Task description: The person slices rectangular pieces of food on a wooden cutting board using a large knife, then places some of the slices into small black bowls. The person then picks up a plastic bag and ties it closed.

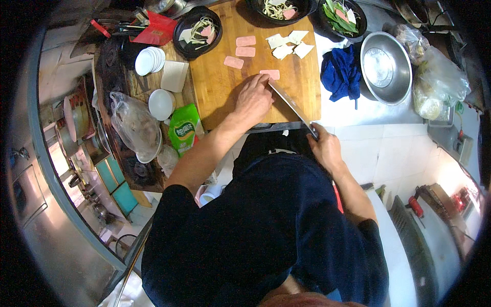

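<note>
My right hand [326,146] grips the handle of a kitchen knife [290,103], whose long blade slants up and left over the wooden cutting board [215,101]. My left hand [254,96] rests on the board with its fingers bent beside the blade's far end. Just beyond those fingertips lies a pink luncheon meat slice [271,73]; whether the fingers hold anything is hidden. Several more pink slices, among them an upper slice [245,40] and a left slice [233,62], lie farther up. Pale, square-cut thin pieces [282,51] sit in a group to their right.
Black bowls hold food: a left bowl [179,46], a middle bowl [261,17] and a right bowl [360,34] with greens. At right are a blue cloth [339,73], a steel basin [402,73] and plastic bags [441,76]. White lids [145,61] and a green packet [184,128] stand left.
</note>
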{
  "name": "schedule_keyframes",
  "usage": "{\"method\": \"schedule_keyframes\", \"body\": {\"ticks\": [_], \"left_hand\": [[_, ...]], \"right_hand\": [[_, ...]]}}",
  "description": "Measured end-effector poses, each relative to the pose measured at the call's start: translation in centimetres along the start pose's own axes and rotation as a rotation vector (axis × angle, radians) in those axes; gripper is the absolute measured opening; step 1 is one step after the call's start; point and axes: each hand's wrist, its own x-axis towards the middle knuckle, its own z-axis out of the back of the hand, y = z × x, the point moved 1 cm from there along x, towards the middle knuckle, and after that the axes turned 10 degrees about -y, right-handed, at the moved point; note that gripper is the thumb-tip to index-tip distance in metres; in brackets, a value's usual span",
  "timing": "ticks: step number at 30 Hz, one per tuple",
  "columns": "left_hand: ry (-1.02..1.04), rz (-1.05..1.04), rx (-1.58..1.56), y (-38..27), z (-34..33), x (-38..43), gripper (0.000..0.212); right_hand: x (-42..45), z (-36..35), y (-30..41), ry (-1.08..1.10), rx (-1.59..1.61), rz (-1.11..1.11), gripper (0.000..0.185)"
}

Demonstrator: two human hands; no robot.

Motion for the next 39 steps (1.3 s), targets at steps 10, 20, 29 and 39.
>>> {"method": "schedule_keyframes", "body": {"ticks": [10, 20, 29, 39], "left_hand": [[0.041, 0.037, -0.013, 0.5, -1.7, 0.0, 0.051], [-0.041, 0.016, -0.005, 0.4, -2.1, 0.0, 0.044], [-0.022, 0.021, 0.001, 0.4, -1.9, 0.0, 0.040], [-0.053, -0.001, 0.040, 0.1, -1.9, 0.0, 0.038]], "right_hand": [[3.0, -0.8, 0.7, 0.017, -0.053, 0.011, 0.038], [3.5, -1.4, 0.3, 0.020, -0.052, 0.061, 0.036], [3.9, -0.9, 1.2, 0.058, -0.077, 0.009, 0.036], [4.6, -0.9, 1.4, 0.145, -0.178, 0.022, 0.027]]}}
